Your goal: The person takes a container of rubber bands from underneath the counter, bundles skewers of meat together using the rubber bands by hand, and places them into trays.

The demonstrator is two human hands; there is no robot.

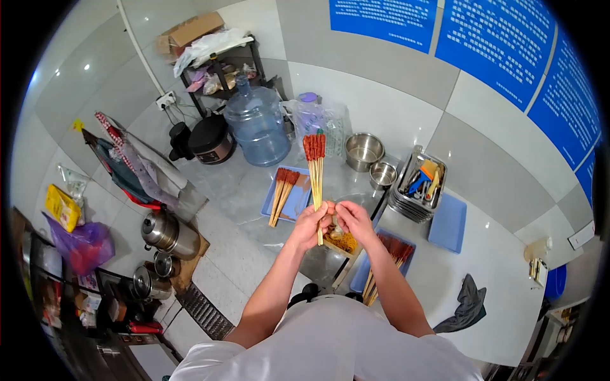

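My left hand (309,223) is closed around a bundle of meat skewers (315,152), held upright with the red meat ends at the top and the bare sticks running down through the fist. Close beside it, my right hand (354,220) has its fingers pinched together near the left fingertips; what they hold, if anything, is too small to make out. Below the hands is a container of orange-yellow seasoning (343,242), partly hidden. More skewers lie on a blue tray (301,194) beyond my left hand. Another blue tray (358,280) with skewers sits under my right forearm.
A large water bottle (257,120) and a rice cooker (211,140) stand at the back left. Two steel pots (365,152) are near the wall. Stacked metal trays with utensils (416,187), a blue tray (448,222) and a dark cloth (467,305) are on the right.
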